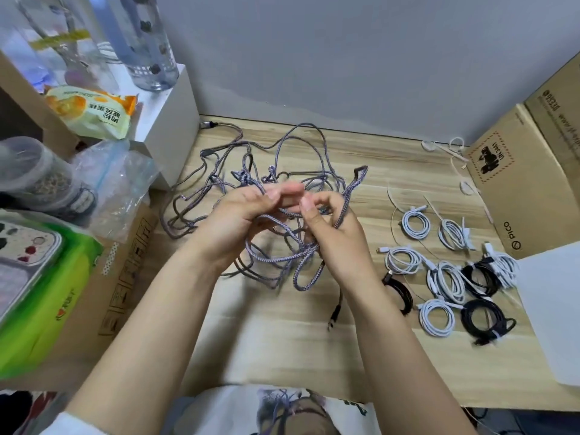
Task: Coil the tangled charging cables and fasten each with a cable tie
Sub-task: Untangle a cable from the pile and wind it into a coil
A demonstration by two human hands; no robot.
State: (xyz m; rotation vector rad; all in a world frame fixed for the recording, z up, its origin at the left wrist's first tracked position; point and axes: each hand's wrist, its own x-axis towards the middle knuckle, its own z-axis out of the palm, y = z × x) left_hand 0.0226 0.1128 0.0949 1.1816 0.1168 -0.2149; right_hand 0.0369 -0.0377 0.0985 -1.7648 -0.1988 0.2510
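Note:
A tangle of purple-grey braided cables [282, 146] sprawls over the middle of the wooden desk [392, 158]. My left hand [232, 221] and my right hand [329, 224] are raised together in the middle of the tangle, each pinching strands, with loops hanging below them. One plug end [334, 312] dangles toward me. To the right lie several coiled and tied cables, white [416, 222] and black [483, 318]. Loose white cable ties [456, 164] lie at the far right of the desk.
Cardboard boxes [514, 183] stand on the right, with a white sheet [552, 309] in front. On the left are a white box [169, 120], a clear bottle [141, 42], a snack packet [91, 111], plastic bags, jars, and a green pack [40, 309].

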